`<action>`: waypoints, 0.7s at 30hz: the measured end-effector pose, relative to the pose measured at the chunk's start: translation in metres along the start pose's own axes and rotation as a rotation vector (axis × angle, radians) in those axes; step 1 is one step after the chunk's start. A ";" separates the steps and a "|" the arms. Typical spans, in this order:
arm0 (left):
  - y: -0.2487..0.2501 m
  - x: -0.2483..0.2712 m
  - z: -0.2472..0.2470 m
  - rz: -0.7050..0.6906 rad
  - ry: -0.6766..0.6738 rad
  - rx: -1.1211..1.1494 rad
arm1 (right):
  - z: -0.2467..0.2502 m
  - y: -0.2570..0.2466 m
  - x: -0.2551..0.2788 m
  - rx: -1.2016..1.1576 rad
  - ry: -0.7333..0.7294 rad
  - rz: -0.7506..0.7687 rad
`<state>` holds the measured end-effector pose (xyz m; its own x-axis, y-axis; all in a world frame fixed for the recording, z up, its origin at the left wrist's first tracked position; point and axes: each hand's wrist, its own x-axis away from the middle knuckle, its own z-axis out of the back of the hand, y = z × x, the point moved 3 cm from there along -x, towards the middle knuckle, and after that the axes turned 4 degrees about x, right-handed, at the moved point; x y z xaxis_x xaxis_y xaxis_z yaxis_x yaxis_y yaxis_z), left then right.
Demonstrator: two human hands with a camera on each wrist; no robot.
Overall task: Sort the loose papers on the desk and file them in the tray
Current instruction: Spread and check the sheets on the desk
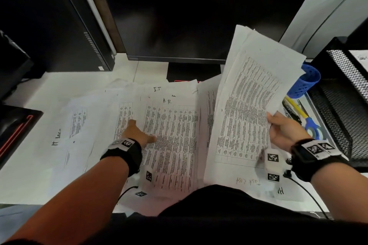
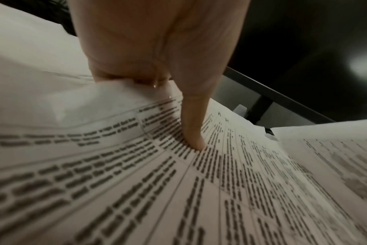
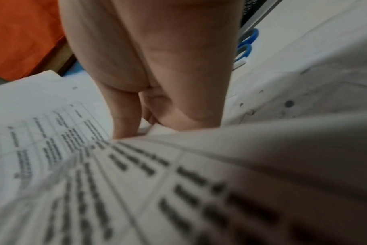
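Loose printed papers (image 1: pixel 83 125) lie spread over the white desk. My left hand (image 1: pixel 141 131) is on the table-printed sheet marked "A.R." (image 1: pixel 173 131). Its thumb (image 2: pixel 196 132) presses on top of that sheet (image 2: pixel 199 190), whose left edge curls up into the hand. The fingers are hidden behind the edge. My right hand (image 1: pixel 277 124) grips the right edge of a stack of printed sheets (image 1: pixel 249 95) and holds it tilted above the desk. The same stack (image 3: pixel 178 182) fills the right wrist view below my right hand (image 3: pixel 157 66). The black mesh tray (image 1: pixel 338 109) stands at the right.
A dark monitor (image 1: pixel 179 16) stands behind the papers, with a black computer tower (image 1: pixel 49 22) to its left. A blue mesh cup (image 1: pixel 305 83) lies on its side by the tray. Blue-handled scissors (image 1: pixel 310 128) and a yellow pen (image 1: pixel 296 107) lie near my right hand.
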<state>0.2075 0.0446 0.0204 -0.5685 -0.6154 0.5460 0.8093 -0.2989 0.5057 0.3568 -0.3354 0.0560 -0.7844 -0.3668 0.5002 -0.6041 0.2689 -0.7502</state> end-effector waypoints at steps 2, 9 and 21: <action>-0.004 0.001 0.001 0.034 -0.028 0.017 | -0.009 -0.003 0.001 0.091 0.071 -0.041; -0.003 0.004 0.023 -0.047 0.097 0.139 | 0.010 0.014 -0.011 1.037 0.396 -0.170; -0.028 0.006 0.070 -0.009 0.241 0.430 | 0.017 0.039 -0.028 0.982 0.322 -0.164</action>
<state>0.1709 0.1002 0.0559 -0.4838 -0.7806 0.3957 0.6411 -0.0083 0.7674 0.3577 -0.3297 0.0055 -0.7905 -0.0401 0.6111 -0.4395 -0.6577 -0.6117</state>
